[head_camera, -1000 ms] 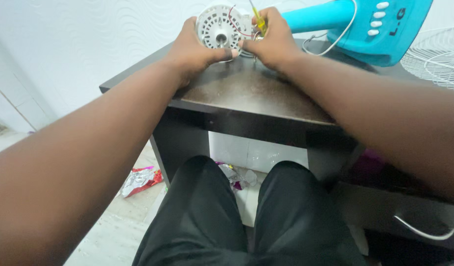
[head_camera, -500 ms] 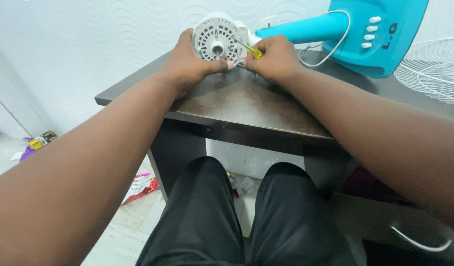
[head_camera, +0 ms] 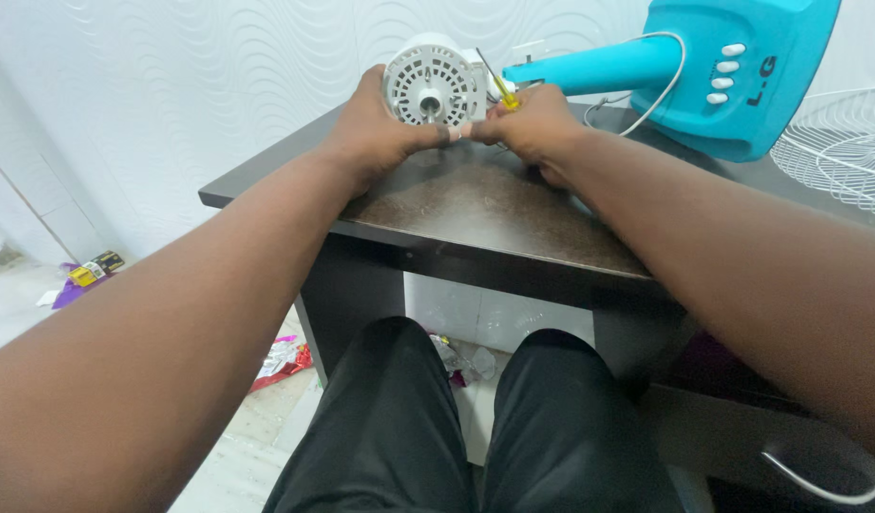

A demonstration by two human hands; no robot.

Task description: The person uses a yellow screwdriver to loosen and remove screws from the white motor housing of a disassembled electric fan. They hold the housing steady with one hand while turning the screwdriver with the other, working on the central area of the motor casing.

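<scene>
A round white fan motor housing (head_camera: 434, 84) with vent slots stands on edge at the far side of a dark brown table (head_camera: 494, 214). My left hand (head_camera: 373, 125) grips its left and lower side. My right hand (head_camera: 531, 125) is closed around a yellow-handled screwdriver (head_camera: 495, 84), whose thin shaft points up beside the housing's right edge. Both hands meet just below the housing.
A turquoise fan base and stem (head_camera: 703, 71) with white buttons lies on the table behind my right hand, a white cable (head_camera: 661, 90) looping over it. A white wire fan grille (head_camera: 841, 152) lies at the right. Foil wrappers (head_camera: 281, 361) litter the floor by my knees.
The view has tilted up and shifted, so the table and hands sit lower in the picture. My hands hold the housing and screwdriver as before, with the housing turned slightly.
</scene>
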